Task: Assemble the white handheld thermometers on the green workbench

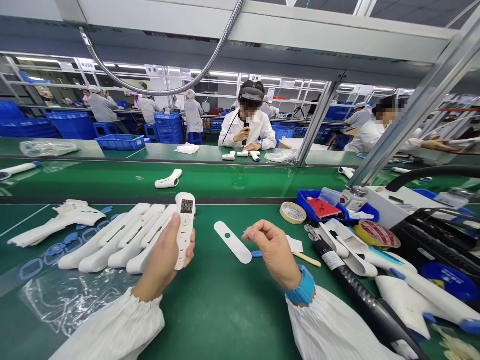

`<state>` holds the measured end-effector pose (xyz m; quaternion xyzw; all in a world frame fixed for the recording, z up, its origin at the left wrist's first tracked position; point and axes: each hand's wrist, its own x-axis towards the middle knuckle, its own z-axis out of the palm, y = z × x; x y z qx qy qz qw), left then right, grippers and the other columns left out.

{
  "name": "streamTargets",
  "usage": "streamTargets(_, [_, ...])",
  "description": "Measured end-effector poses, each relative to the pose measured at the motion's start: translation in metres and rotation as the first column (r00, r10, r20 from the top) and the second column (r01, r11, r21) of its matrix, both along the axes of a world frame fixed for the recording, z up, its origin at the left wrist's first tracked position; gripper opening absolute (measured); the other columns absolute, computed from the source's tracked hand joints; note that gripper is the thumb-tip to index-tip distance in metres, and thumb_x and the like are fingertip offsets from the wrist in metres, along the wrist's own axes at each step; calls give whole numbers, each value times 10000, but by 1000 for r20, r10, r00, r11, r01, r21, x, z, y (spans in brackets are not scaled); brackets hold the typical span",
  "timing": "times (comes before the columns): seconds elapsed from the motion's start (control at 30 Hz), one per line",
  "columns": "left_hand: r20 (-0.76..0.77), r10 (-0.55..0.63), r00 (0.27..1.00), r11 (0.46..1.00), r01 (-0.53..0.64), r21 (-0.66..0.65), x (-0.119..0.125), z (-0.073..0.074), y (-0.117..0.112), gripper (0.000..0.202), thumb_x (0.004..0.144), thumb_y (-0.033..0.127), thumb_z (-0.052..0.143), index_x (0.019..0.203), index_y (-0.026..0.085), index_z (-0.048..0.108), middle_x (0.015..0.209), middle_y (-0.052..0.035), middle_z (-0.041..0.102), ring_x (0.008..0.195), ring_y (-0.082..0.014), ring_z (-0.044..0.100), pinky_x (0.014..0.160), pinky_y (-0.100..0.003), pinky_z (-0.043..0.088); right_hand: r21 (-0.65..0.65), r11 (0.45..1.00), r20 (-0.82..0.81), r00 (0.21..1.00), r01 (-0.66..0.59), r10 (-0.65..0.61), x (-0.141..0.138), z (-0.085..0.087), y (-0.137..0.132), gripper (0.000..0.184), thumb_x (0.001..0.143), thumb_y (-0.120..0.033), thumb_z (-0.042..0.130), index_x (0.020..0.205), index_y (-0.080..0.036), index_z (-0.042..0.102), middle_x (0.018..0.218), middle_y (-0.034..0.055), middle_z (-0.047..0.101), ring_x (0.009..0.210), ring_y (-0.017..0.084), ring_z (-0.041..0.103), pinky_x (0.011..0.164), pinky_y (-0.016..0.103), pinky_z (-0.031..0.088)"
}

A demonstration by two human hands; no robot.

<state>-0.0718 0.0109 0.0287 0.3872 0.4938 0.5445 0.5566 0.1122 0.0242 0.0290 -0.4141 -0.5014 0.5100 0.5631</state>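
Observation:
My left hand [165, 257] is wrapped around a white thermometer body [184, 227] with a small digital display at its top, holding it upright over the green bench. My right hand [273, 250] hovers to the right with its fingers curled and thumb and forefinger pinched together; whatever they hold is too small to make out. A white oval cover plate [232, 242] with a hole lies flat on the mat between the hands. A row of white thermometer shells [116, 240] lies just left of my left hand.
Blue gasket rings [48, 252] and a clear plastic bag [71, 297] lie at the left. A tape roll [293, 212], a blue parts tray [337, 205], a black electric screwdriver [360, 295] and more white housings [412, 295] crowd the right. A green conveyor [225, 182] runs behind, with a person seated opposite.

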Motion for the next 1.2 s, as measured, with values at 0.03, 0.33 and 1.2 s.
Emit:
streamTargets(0.03, [104,-50,993,999,51,-3,0,2,1,375,832,538,372,838,180,483,546,36,489,342,-56,363,272,-145,294,-7,1000,-16,1000,-3,3,1,1,0,157,680,-294,645,627,-182,550,629,-9,598,645,130,542,644,269,432])
streamTargets(0.33, [427,-368,826,887,450,-106,18,-6,-12,430,870,504,309,1045,163,505,542,19,503,302,-74,363,240,-185,362,-31,999,-16,999,36,-36,0,-7,5,164,682,-335,688,701,-179,640,663,-10,607,646,116,515,646,258,427])
streamTargets(1.2, [346,-333,877,896,409,-174,19,-17,-9,433,853,493,385,800,128,610,788,-58,566,576,-128,525,539,-288,499,-54,998,93,996,19,-14,4,-2,0,211,772,-341,584,894,-205,689,788,29,688,710,145,560,719,301,456])
